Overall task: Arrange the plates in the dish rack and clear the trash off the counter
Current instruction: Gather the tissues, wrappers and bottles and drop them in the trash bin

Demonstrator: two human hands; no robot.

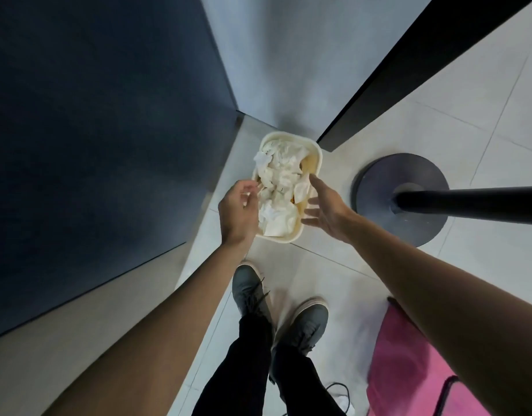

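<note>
A cream waste bin (315, 154) stands on the tiled floor in the corner, filled with crumpled white paper tissues (281, 172). Both my hands hover just above it. My left hand (239, 210) is over the bin's left rim, fingers loosely curled, holding nothing that I can see. My right hand (324, 205) is over the right rim with fingers spread and straight, empty. No plates, dish rack or counter show in this view.
A dark cabinet front (93, 145) rises at the left. A round grey stand base (375, 193) with a black pole (468, 204) sits right of the bin. A pink bag (408, 364) lies at lower right. My grey shoes (276, 307) stand on the tiles.
</note>
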